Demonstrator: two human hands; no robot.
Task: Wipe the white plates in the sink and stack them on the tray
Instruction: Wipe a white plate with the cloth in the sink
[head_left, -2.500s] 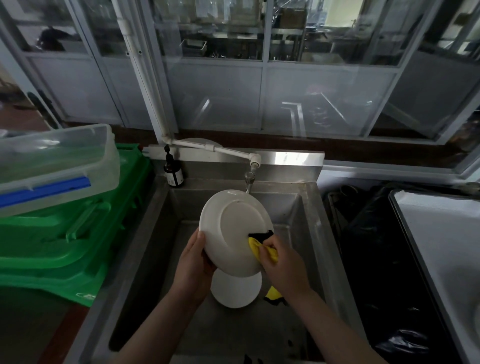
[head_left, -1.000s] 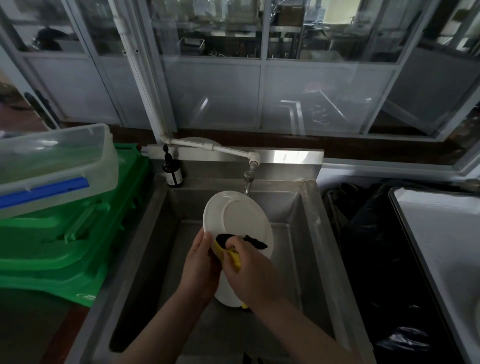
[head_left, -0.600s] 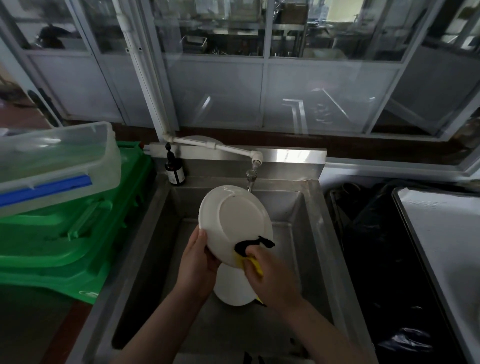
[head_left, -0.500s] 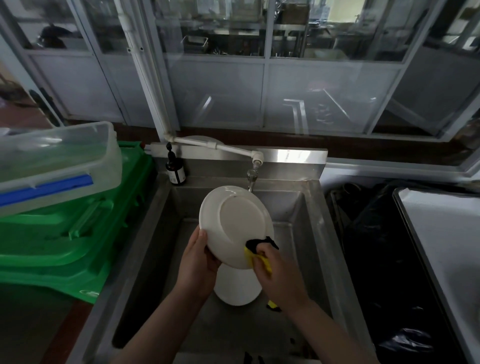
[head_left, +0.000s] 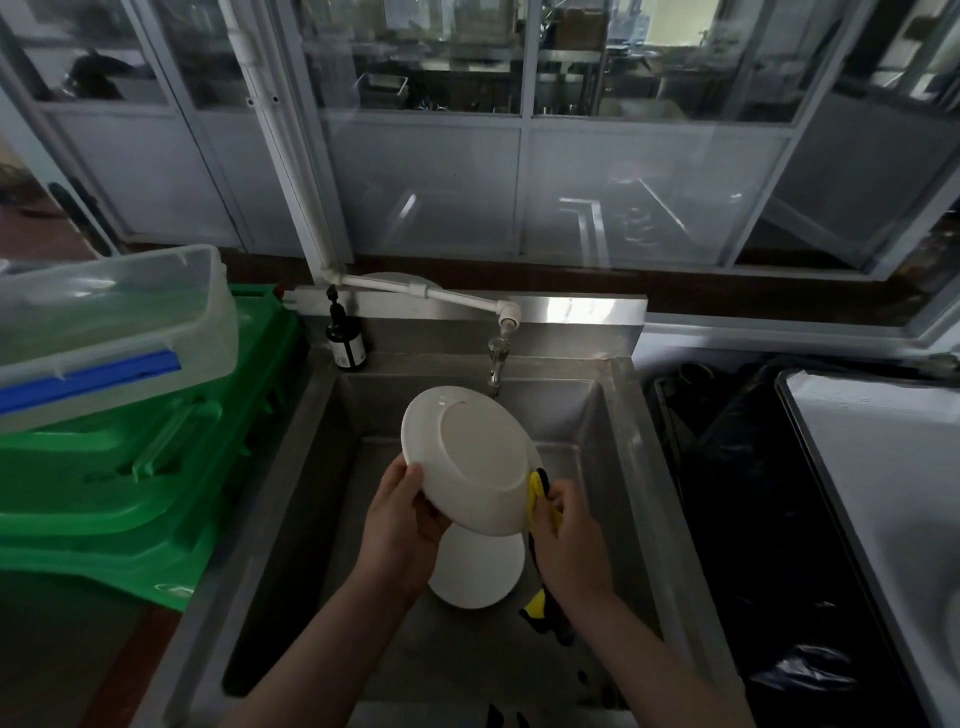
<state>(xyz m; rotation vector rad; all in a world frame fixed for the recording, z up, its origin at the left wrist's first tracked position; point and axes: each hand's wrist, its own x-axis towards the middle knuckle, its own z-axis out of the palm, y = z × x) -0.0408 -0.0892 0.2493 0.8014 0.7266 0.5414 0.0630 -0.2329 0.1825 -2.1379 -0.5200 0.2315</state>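
A wall of glass panels in pale metal frames (head_left: 524, 156) fills the upper half of the view, seen from a head camera looking down. Below it sits a deep stainless steel sink (head_left: 631, 467), its basin open toward the viewer. To the left of the sink lies a stack of green plastic crates (head_left: 130, 483), and on top of them rests a clear plastic box with a blue clip (head_left: 104, 332). To the right of the sink is a dark bin lined with a black bag (head_left: 753, 519), and beyond that the edge of a pale metal tray (head_left: 883, 467).

A white pipe (head_left: 415, 291) runs along the back of the sink to a small tap (head_left: 496, 358). A dark bottle with a white label (head_left: 345, 340) stands in the back left corner.

Over the middle of the basin, a white plate (head_left: 467, 457) is held tilted, its underside facing the viewer. The left hand (head_left: 400, 519) grips its lower left rim, thumb curled over the edge and fingers hidden behind. The right hand (head_left: 571, 540) has its fingers curled round a yellow and black cloth (head_left: 535, 493), pressing it against the plate's lower right rim; the cloth's tail hangs below the wrist. A second white plate (head_left: 478, 571) lies flat on the sink bottom, just under the held one.
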